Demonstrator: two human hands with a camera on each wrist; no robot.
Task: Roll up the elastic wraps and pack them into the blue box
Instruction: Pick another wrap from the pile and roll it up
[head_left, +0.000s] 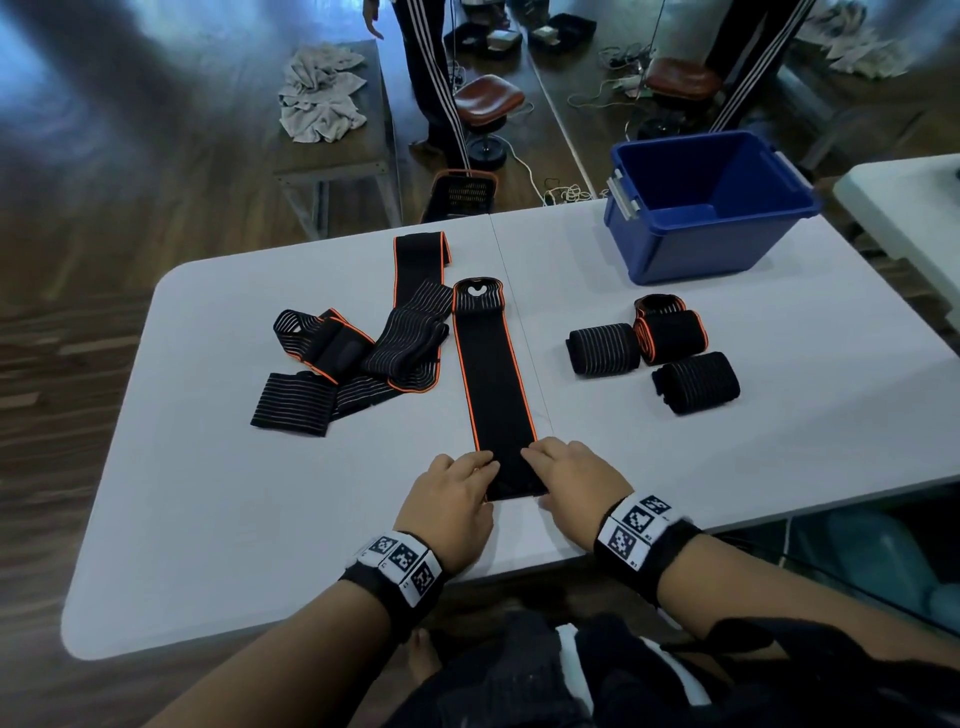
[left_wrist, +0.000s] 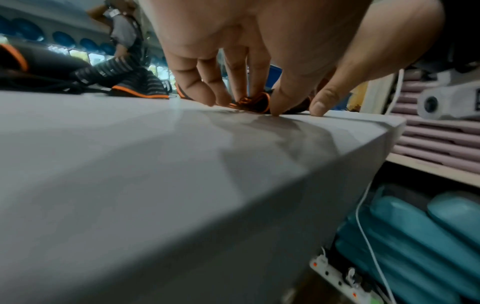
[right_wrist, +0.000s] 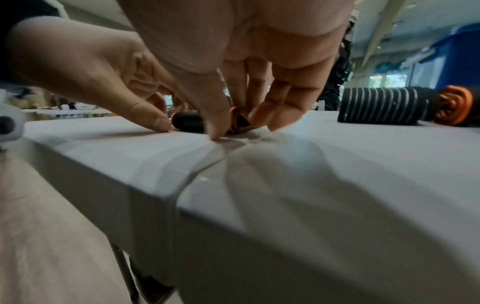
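Note:
A long black elastic wrap with orange edges (head_left: 496, 374) lies flat down the middle of the white table (head_left: 249, 519). Its near end is curled into a small tight roll (right_wrist: 188, 121) with an orange spiral side (left_wrist: 255, 102). My left hand (head_left: 470, 480) pinches the roll's left end. My right hand (head_left: 550, 467) pinches its right end, thumb on the near side and fingers (right_wrist: 283, 107) over the far side. The blue box (head_left: 711, 208) stands open at the far right with nothing showing inside. Three rolled wraps (head_left: 654, 353) sit in front of it.
A loose pile of unrolled striped and orange-edged wraps (head_left: 353, 358) lies left of centre, with another flat wrap (head_left: 415, 260) behind it. The table's near edge runs just under my wrists. A person stands beyond the table by a stool (head_left: 488, 98).

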